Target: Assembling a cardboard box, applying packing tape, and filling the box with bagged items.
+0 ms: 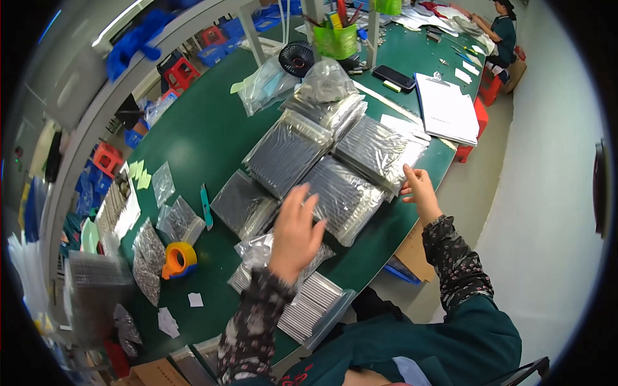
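Observation:
Plastic-bagged packs of dark, thin, rod-like pieces lie in a cluster on the green table. My left hand (pixel 297 233) hovers, slightly blurred, over the near side, open with fingers apart and nothing in it. Close to it are a small bagged pack (pixel 241 204) and a wider bagged pack (pixel 341 196). My right hand (pixel 421 194) is beside the near-right corner of another bagged pack (pixel 373 149), fingers bent and apart; whether they touch the plastic is unclear. Below my left hand, a row of silvery rods (pixel 312 305) lies partly under crumpled clear plastic.
At left are an orange tape roll (pixel 180 258), a teal utility knife (pixel 206 206) and a bag of small metallic parts (pixel 148 260). Beyond the packs are a small black fan (pixel 297 59), a phone (pixel 394 78) and a clipboard (pixel 447 109). A person (pixel 502 35) sits at the far end.

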Available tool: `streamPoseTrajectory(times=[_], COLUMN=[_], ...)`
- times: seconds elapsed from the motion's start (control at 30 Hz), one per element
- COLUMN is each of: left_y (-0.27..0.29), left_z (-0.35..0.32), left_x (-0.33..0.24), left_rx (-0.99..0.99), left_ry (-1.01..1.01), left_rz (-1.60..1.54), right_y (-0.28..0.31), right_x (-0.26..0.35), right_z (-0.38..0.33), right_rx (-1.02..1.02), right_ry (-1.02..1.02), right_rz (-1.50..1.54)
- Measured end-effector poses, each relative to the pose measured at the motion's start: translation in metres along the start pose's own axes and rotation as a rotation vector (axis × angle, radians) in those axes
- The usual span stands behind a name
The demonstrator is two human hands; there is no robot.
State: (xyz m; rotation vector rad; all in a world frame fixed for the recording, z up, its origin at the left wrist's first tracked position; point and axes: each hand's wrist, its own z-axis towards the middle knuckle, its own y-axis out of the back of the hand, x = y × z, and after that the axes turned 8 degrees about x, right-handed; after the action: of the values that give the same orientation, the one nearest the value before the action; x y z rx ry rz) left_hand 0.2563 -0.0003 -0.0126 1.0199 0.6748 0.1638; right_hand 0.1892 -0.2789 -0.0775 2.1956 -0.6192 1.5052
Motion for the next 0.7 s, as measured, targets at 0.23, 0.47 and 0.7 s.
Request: streamPoseTrajectory(times=[0.23, 0.47, 0.7], left_y=[-0.114, -0.118, -0.118], left_z=[0.130, 0.144, 0.102], left_x=[0.046, 0.020, 0.010], left_rx=[0.089, 0.158, 0.179], left_ry=[0.250, 0.522, 0.537], left_rz=[0.039, 0.060, -0.203], right_y=[-0.004, 0.011, 0.044], right_x=[-0.003, -0.002, 0.017], right_z=[0.013, 0.015, 0.039], right_rx=[0.044, 0.108, 0.225], right_ry=[0.031, 0.026, 0.005], right_rz=[0.030, 0.160, 0.067])
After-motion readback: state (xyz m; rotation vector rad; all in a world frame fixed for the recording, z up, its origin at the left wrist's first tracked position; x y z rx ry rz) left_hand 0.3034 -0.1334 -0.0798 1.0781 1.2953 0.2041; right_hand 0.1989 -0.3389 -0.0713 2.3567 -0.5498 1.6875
